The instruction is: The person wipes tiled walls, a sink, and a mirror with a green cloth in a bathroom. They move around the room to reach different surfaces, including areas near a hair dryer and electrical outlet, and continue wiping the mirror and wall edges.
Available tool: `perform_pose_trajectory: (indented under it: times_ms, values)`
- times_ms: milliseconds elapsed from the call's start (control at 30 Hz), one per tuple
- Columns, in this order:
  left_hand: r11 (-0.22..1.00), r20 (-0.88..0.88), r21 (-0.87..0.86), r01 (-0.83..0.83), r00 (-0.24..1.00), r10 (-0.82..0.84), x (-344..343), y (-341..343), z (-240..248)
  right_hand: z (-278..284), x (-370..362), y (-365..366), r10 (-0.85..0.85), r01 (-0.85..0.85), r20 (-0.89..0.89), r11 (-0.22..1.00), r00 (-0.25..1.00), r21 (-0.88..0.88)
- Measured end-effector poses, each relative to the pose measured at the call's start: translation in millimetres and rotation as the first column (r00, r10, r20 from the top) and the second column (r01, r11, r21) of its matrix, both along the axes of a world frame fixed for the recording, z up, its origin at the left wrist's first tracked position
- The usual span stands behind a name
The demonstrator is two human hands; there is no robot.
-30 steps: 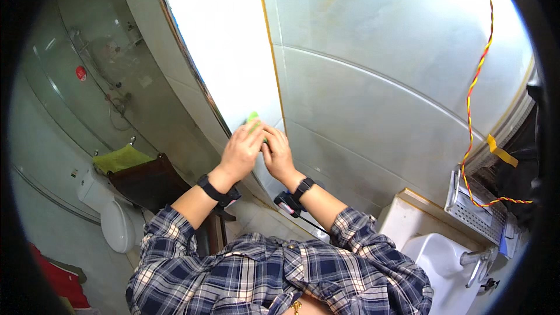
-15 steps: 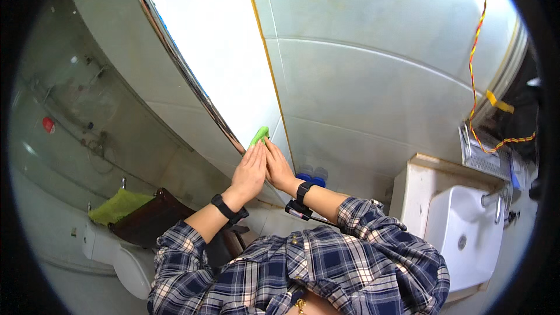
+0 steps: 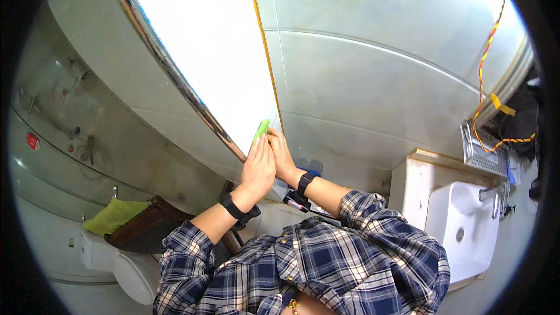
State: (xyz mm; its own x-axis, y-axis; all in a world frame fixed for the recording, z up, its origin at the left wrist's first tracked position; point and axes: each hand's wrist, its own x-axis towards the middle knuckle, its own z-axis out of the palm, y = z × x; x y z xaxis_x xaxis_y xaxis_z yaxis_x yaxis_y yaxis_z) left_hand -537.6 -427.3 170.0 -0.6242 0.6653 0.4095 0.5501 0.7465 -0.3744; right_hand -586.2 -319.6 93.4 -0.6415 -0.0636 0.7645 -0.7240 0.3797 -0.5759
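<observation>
A bright green cloth (image 3: 262, 128) sticks out past my fingertips, at the lower end of a brightly lit white panel (image 3: 216, 52). My left hand (image 3: 258, 169) has its fingers straight and pressed together over the cloth. Close against it on the right, my right hand (image 3: 282, 156) has bent fingers around the cloth. Much of the cloth is hidden between the two hands. Each wrist wears a black strap.
Left of the panel runs a worn, dark edge strip (image 3: 169, 70); pale tiled wall (image 3: 361, 81) lies to its right. A white washbasin (image 3: 466, 251) stands at right, below a wire rack (image 3: 484, 154). At lower left are a dark wooden chair (image 3: 154, 227), green towel (image 3: 119, 216) and toilet (image 3: 134, 277).
Less of the green cloth shows above my fingers, and it looks narrower. My hands stay together at the panel's lower end, my right hand slightly higher. The view has shifted a little.
</observation>
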Motion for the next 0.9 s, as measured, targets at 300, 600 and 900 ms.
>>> perform_pose_trajectory:
  times_ms: [300,600,900]
  values:
    - [0.974,0.169,-0.149,-0.169,0.966,0.193,-21,29,-39,-52,-32,22,0.115,-0.114,0.167,0.993,0.979,-0.020]
    - [0.919,0.343,-0.208,-0.336,0.855,0.390,-71,53,-24,-33,-77,33,0.085,-0.082,0.328,0.996,0.941,-0.023]
    - [0.938,0.019,0.081,-0.338,0.941,0.337,-83,47,100,89,-107,20,0.182,-0.157,0.081,0.955,0.980,-0.253]
